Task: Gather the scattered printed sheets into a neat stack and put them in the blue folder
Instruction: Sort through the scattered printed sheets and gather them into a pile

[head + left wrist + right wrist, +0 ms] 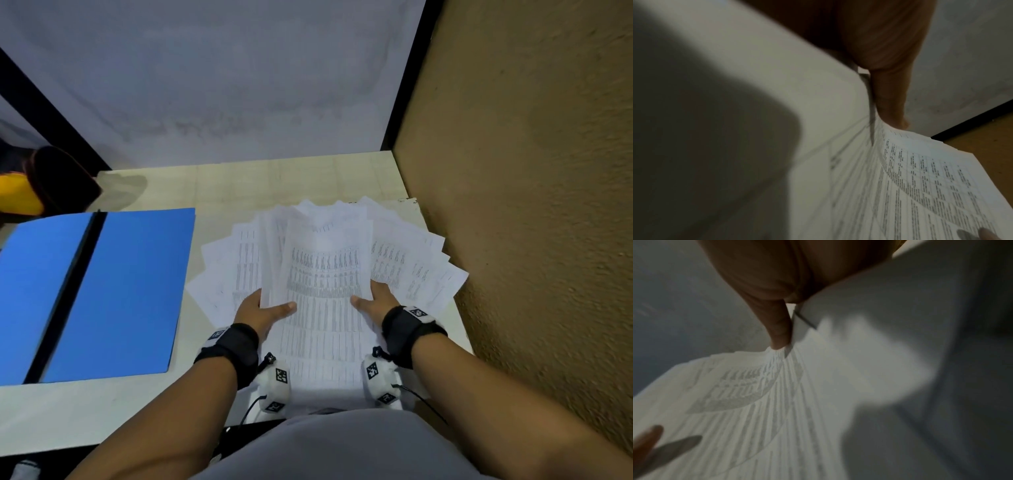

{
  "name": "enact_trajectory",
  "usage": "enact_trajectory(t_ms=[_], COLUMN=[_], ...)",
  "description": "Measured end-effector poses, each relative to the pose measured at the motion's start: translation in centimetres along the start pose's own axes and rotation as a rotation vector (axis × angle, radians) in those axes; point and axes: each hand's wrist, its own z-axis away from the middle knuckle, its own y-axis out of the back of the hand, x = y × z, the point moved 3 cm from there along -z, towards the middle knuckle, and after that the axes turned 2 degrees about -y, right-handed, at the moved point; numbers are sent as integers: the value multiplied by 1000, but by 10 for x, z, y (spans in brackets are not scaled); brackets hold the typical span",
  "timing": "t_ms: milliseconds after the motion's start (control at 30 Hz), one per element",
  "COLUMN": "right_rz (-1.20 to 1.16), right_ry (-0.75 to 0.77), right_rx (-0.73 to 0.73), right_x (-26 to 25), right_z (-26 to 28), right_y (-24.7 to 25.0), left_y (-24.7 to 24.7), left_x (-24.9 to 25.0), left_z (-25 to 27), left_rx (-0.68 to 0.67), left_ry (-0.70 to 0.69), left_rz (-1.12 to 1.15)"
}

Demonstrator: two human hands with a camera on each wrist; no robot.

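A bundle of printed sheets (325, 274) with dense tables is held up over a fan of more printed sheets (421, 270) spread on the table. My left hand (263, 308) grips the bundle's left edge, thumb on top and fingers underneath. My right hand (376, 301) grips the right edge the same way. The left wrist view shows the left thumb (892, 100) pressed on the sheets (920, 186). In the right wrist view the right thumb (777, 324) pinches the paper (760, 402). The blue folder (113, 291) lies open to the left.
A brown textured wall (531, 205) stands close on the right. A pale wall panel (222, 78) rises behind the cream table (85, 411). At the far left edge sits a dark and yellow object (41, 185).
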Motion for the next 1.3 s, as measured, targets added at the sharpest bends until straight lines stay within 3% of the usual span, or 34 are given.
enact_trajectory(t_ms=[33,167,400,533,667,767,867,967,1100,1200,1300], right_rz=[92,888,1272,1189,1216,1280,1289,949,512,387,307], right_ry=[5,-31,-68,-27,79,3,-65,-29,-74,-157,-232], right_rx=[-4,12,85,175,95,88,1,26,273,408,410], right_x=[1,-5,11,9,2,-4,-7,-10,-6,2,8], right_z=[0,6,7,6,1,-6,-11,-10,-14,-10,-3], right_y=[2,22,55,57,43,38,36,38,67,89,88], left_y=[-1,3,34,47,45,34,27,25,38,47,40], left_x=[-2,-7,-2,-3,-3,-2,-4,1,7,7,12], left_z=[0,-3,0,4,11,17,19,20,15,11,14], left_rx=[24,188,310,295,270,254,343,358,292,264,252], left_ry=[29,123,155,174,174,93,61,59,144,230,300], left_rz=[-42,-278,-281,-271,-233,-190,-185,-189,-331,-340,-379])
